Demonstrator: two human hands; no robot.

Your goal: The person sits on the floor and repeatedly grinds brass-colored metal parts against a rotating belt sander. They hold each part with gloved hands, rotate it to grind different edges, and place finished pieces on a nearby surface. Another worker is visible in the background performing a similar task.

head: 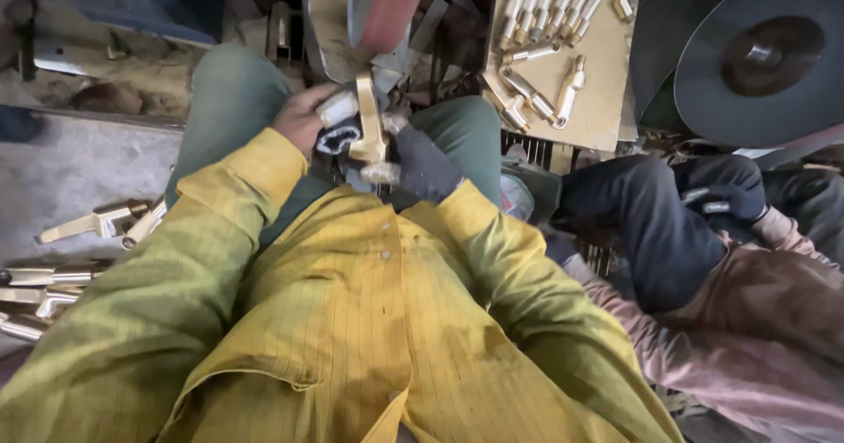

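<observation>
A brass fitting [370,122], long and golden, stands upright between my two hands at chest height. My left hand [316,119] grips its left side, with cloth wraps on the fingers. My right hand [413,163], in a dark glove with wrapped fingertips, holds its lower end. The top of the brass fitting meets a reddish sanding belt [387,8] that runs down from above. My yellow shirt fills the lower part of the view, and my green trouser legs show behind the hands.
A board [607,83] at upper right carries several brass fittings in rows. More brass fittings [97,223] lie on the floor at left. A co-worker in dark trousers [659,223] sits at right, beside large dark discs [765,52].
</observation>
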